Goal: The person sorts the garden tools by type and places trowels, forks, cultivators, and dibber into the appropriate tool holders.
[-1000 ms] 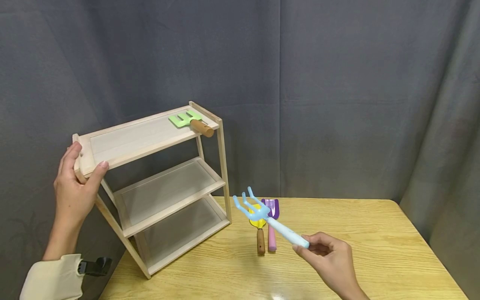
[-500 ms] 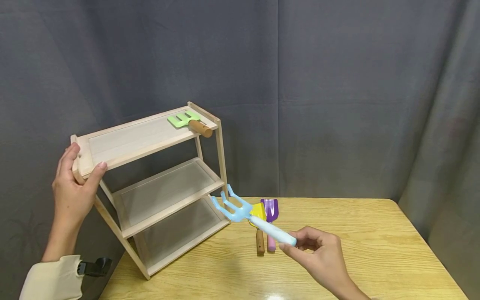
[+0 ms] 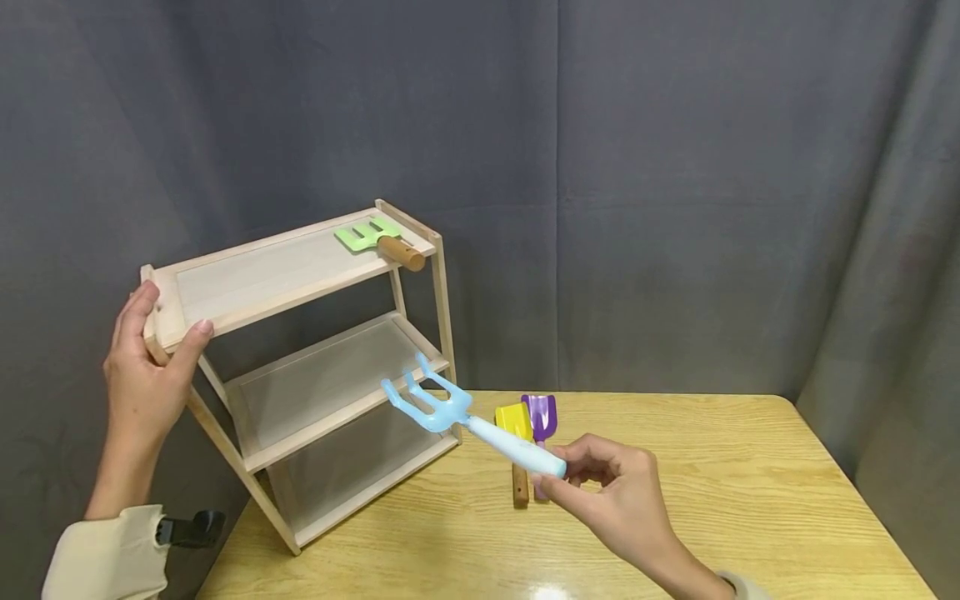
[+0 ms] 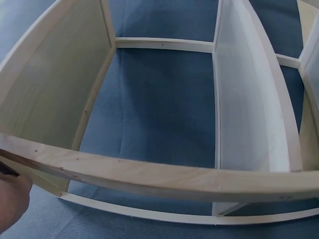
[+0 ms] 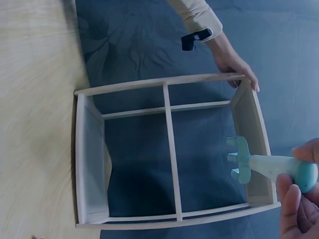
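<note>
My right hand [image 3: 618, 500] pinches the handle end of a light blue three-pronged hand rake [image 3: 483, 433], held above the table. Its prongs point left and overlap the middle shelf in the head view; the right wrist view shows the same rake [image 5: 269, 166] in front of the rack. With my left hand [image 3: 150, 367] I grip the top left corner of a pale wooden three-tier rack [image 3: 442, 317], thumb at the front edge. A green garden fork [image 3: 375, 236] with a brown wooden handle lies at the right end of the top shelf.
On the wooden table [image 3: 712, 467], behind the rake handle, lie a yellow shovel [image 3: 513, 418] with a brown handle and a purple shovel [image 3: 542, 415] with a pink handle. A grey curtain [image 3: 660, 208] hangs behind the table and rack.
My right hand has moved left, carrying the blue rake from over the shovels to in front of the rack's shelves. My left hand keeps its hold on the rack.
</note>
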Demonstrator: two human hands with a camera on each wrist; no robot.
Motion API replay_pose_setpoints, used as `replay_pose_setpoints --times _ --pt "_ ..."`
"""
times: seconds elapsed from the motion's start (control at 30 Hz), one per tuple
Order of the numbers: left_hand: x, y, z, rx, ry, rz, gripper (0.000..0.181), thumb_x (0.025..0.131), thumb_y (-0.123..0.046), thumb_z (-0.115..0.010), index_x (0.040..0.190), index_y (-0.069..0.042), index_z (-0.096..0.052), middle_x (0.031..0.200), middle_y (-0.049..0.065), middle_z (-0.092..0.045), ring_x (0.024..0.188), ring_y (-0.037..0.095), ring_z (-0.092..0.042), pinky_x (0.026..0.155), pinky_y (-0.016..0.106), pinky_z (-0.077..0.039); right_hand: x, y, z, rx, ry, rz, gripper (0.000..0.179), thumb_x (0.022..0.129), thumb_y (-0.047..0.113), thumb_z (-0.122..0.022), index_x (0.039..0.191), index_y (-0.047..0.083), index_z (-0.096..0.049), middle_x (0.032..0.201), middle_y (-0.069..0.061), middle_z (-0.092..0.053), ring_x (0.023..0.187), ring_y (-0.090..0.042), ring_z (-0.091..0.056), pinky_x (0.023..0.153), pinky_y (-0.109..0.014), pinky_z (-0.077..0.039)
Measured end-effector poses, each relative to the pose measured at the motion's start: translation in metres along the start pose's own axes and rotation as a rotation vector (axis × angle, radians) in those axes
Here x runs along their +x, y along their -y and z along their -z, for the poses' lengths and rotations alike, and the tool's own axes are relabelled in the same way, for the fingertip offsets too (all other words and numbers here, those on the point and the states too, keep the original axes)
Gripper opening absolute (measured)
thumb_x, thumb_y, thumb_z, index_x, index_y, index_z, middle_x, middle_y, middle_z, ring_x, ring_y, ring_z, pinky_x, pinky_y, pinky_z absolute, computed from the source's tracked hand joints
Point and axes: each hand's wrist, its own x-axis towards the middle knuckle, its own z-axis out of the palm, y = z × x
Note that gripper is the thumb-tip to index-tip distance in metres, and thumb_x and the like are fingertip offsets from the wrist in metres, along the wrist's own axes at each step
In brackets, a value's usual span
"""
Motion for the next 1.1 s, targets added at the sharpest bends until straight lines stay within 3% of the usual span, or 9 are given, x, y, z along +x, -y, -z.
replay_pose_setpoints --times 0.4,0.7,0.97,1.1 --pt "0.002 -0.004 -0.001 -0.091 0.016 -0.003 0.066 0.087 -0.008 -0.066 0.146 0.003 -0.037 0.154 0.013 -0.030 0.141 0.012 -0.025 0.110 0.020 -0.019 0.010 0.016 -0.010 0.046 -0.011 -0.021 0.022 0.070 -0.004 -0.083 0.087 0.006 -0.073 0.076 -0.003 -0.069 0.055 -0.015 -0.061 0.047 -0.027 -0.051" --pt "0.000 0.002 0.000 -0.144 0.005 -0.072 0.062 0.086 0.000 -0.061 0.142 0.010 -0.037 0.154 0.017 -0.028 0.142 0.017 -0.024 0.110 0.021 -0.021 0.020 0.023 -0.021 0.095 -0.025 0.017 0.021 0.071 -0.005 -0.082 0.086 0.005 -0.071 0.071 -0.004 -0.069 0.050 -0.015 -0.059 0.039 -0.027 -0.048" --pt "0.005 0.004 0.001 -0.214 -0.016 -0.159 0.061 0.081 0.010 -0.061 0.139 0.010 -0.043 0.148 0.019 -0.037 0.141 0.026 -0.025 0.110 0.026 -0.025 0.029 0.029 -0.027 0.121 -0.035 0.045 0.020 0.070 -0.005 -0.082 0.084 0.004 -0.071 0.071 -0.006 -0.068 0.050 -0.012 -0.058 0.032 -0.024 -0.041" --pt "0.008 0.004 0.003 -0.236 -0.004 -0.154 0.054 0.081 0.010 -0.061 0.134 0.008 -0.050 0.147 0.017 -0.039 0.141 0.027 -0.025 0.109 0.026 -0.027 0.033 0.031 -0.032 0.144 -0.044 0.079 0.020 0.070 -0.006 -0.081 0.084 0.003 -0.070 0.071 -0.008 -0.068 0.050 -0.011 -0.057 0.029 -0.023 -0.038"
